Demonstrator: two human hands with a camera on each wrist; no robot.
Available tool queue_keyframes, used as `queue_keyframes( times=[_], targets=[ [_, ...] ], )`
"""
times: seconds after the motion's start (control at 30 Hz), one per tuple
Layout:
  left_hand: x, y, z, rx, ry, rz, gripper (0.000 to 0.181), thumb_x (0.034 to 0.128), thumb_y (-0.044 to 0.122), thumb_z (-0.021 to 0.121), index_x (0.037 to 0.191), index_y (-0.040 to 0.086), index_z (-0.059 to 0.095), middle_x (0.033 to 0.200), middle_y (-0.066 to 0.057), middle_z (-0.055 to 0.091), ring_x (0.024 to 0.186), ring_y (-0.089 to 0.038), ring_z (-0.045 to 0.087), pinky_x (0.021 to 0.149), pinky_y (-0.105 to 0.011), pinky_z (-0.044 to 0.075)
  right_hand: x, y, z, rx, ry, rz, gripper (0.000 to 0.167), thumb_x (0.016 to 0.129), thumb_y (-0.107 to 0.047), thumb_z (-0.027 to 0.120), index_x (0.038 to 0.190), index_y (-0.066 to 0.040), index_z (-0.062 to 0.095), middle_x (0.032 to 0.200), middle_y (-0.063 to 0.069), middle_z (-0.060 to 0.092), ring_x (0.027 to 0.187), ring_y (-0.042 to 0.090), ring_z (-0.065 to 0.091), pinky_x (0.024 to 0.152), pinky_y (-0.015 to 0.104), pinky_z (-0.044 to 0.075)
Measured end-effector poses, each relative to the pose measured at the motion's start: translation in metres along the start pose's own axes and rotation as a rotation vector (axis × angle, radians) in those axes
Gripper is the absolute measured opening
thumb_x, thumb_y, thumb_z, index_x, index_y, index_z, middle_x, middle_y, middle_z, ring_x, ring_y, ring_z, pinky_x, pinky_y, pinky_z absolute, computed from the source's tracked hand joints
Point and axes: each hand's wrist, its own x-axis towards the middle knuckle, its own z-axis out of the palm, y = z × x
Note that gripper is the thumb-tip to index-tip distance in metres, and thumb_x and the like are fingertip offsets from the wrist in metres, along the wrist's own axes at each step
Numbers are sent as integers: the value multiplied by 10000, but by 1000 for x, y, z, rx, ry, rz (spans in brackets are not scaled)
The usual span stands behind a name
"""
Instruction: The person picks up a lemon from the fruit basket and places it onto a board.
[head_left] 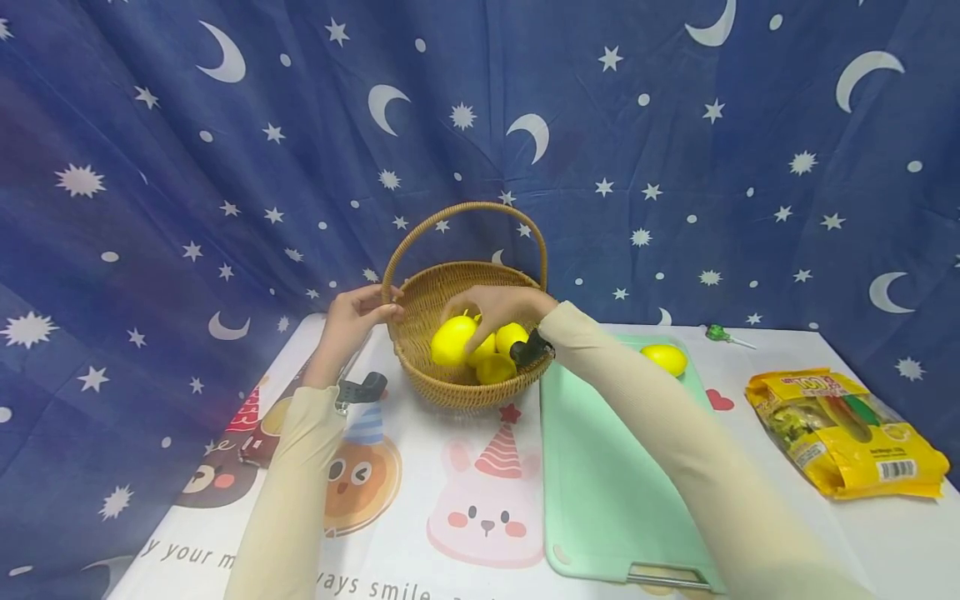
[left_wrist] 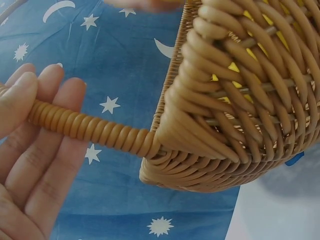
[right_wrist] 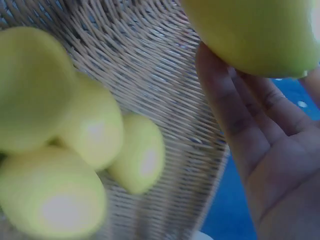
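Left hand (head_left: 352,321): we've got thumb and fingers wrapped around the basket handle (head_left: 465,206), down low near where it meets the rim.
Right hand (head_left: 498,308): reaching in over the opening, fingers and thumb curled around one yellow fruit.
Held fruit (head_left: 452,342): up in that grip, on the left of the pile as we see it from the head view. Can't tell if it's touching the wicker.
Basket (head_left: 420,304): woven, tan, standing upright on the table (head_left: 420,483) with its handle up.
Fruit pile (head_left: 496,369): we count four more yellow ones in the basket from the right wrist view, kinda blurry, bunched together.
Green board (head_left: 615,467): lying flat just right of the basket, partly under the right sleeve (head_left: 675,433).
Loose fruit (head_left: 664,360): another yellow one sitting on the board's far end.
Lollipop (head_left: 717,333): green wrapper, near the table's back edge.
Yellow bag (head_left: 847,433): far right, lying flat.
Backdrop (head_left: 465,67): blue cloth, moons and stars.
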Motion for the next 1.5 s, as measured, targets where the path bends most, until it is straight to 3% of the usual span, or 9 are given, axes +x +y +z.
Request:
queue_keyframes(
  times=[0.2,0.5,0.73,0.97,1.13,1.23,1.5],
  targets=[
    [1,1,0,-8,-1,-9,308,901,195,627,1157,24,625,1033,-216,688,758,43,657,966,-457,500,-35,-10,-16,-76,55,-67,549,730,-268,803,1216,-169,566,1247,-8,582,1088,171,522,954,334,480],
    [-3,1,-1,-24,2,-11,324,909,206,618,1170,14,615,1035,-200,692,777,50,657,971,-437,500,-94,-11,-29,34,113,-142,544,751,-162,785,1227,-69,538,1237,85,562,1047,212,557,942,344,512],
    [-5,1,-4,-92,-18,-15,365,907,203,621,1207,-2,593,965,-8,735,806,21,672,942,-357,523,-133,3,-33,87,212,-146,544,771,-101,763,1250,-27,516,1221,117,570,1040,194,584,959,311,512],
    [-4,0,-5,-123,-39,22,335,915,183,611,1176,-26,599,894,86,720,813,10,672,829,-199,552,-165,32,-27,111,350,-54,528,774,-97,760,1243,-49,523,1194,97,576,990,164,598,893,235,527],
    [-3,0,-4,-133,-50,40,345,938,199,578,1176,-49,589,923,-16,722,838,8,663,823,-196,554,-181,61,-15,205,412,52,540,789,-107,750,1266,-72,499,1224,101,561,986,184,611,858,260,543],
    [-3,1,-2,-136,-47,44,365,948,216,562,1180,-64,578,944,-61,714,853,9,656,829,-201,554,-185,79,-6,240,442,94,547,807,-115,734,1284,-60,472,1251,134,547,982,189,611,842,278,549],
    [-4,7,3,-133,10,39,377,949,250,559,1213,-18,574,916,114,687,860,25,644,823,-187,542,-176,116,24,280,562,190,542,808,-117,724,1278,-47,464,1240,167,534,999,170,551,864,302,493]
  ],
)
